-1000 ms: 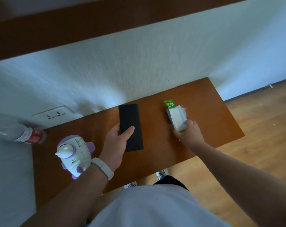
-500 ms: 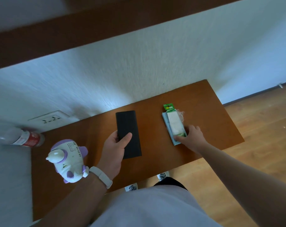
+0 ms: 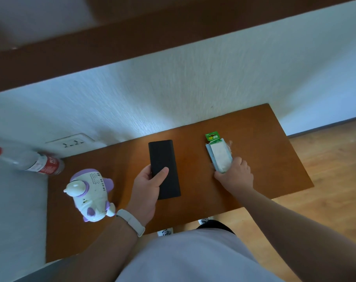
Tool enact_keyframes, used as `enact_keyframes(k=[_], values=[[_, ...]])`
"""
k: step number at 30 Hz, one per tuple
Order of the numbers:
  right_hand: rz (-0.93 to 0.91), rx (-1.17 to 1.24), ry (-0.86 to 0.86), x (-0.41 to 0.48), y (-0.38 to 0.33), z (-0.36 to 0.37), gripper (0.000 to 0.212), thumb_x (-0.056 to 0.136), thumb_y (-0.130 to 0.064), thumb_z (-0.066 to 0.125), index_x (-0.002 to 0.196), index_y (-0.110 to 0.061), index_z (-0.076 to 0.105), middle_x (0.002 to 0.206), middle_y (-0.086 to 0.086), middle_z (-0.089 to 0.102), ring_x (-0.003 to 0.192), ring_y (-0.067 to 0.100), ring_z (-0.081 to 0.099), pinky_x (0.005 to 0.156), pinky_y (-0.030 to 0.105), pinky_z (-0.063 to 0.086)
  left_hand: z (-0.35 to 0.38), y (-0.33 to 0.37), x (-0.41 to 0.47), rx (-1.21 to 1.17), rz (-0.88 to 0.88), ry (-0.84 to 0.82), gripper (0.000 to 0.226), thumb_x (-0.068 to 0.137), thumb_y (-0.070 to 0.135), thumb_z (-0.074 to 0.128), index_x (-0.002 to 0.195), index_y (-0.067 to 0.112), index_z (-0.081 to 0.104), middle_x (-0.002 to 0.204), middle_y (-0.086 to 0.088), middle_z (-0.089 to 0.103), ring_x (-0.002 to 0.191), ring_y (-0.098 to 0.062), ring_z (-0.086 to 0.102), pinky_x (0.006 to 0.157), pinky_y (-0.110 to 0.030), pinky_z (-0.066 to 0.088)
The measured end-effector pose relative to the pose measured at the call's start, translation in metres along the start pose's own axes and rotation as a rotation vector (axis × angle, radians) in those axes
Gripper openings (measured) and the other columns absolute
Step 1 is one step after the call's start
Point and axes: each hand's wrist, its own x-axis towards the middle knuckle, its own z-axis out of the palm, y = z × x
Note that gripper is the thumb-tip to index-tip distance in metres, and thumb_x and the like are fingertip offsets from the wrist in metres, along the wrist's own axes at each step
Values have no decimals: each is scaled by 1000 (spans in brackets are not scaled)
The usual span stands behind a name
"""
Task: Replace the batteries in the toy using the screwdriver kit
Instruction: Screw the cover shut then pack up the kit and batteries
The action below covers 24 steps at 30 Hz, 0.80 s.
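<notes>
Early days here. The left hand (image 3: 146, 190) grips the near end of the black kit (image 3: 163, 165), thumb on top, flat on the table (image 3: 274, 159). The right hand (image 3: 235, 176) curls round the near end of the battery pack (image 3: 218, 154). The toy (image 3: 90, 195) lies untouched at the left. Kit shut, no screw out, no battery swapped: practically everything left to do.

Table (image 3: 264, 159): toy (image 3: 89, 196), black case (image 3: 164, 159), battery pack (image 3: 218, 154)

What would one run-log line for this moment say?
left hand: grips black case | right hand: holds near end of battery pack on table | toy: lying left of case
</notes>
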Motion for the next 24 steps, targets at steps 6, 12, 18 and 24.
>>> enact_keyframes(k=[6, 12, 18, 24], values=[[48, 187, -148, 7, 7, -8, 94, 66, -60, 81, 135, -18, 33, 130, 6, 45, 121, 27, 50, 92, 47, 53, -3, 1, 1, -5, 9, 14, 28, 94, 25, 66, 122, 20, 62, 113, -9, 70, 105, -29, 68, 82, -43, 60], [108, 487, -293, 6, 10, -18, 89, 77, -39, 83, 147, -18, 32, 137, 4, 51, 111, 19, 59, 75, 31, 58, -1, 2, 3, -14, -8, 10, 26, 95, 23, 65, 120, 20, 62, 113, -10, 70, 105, -30, 68, 81, -43, 60], [95, 490, -400, 5, 12, -23, 56, 85, -39, 74, 130, -16, 51, 103, -4, 59, 89, 9, 60, 59, 21, 49, 1, 3, 3, -8, -9, -2, 25, 95, 24, 64, 120, 22, 61, 114, -9, 69, 106, -30, 66, 85, -45, 59], [93, 587, -420, 4, 11, -24, 56, 85, -34, 76, 131, -21, 47, 110, -3, 59, 95, 14, 65, 71, 31, 61, -2, 2, 1, -12, -5, 7, 26, 95, 24, 64, 121, 20, 61, 114, -10, 69, 106, -30, 67, 80, -41, 59]])
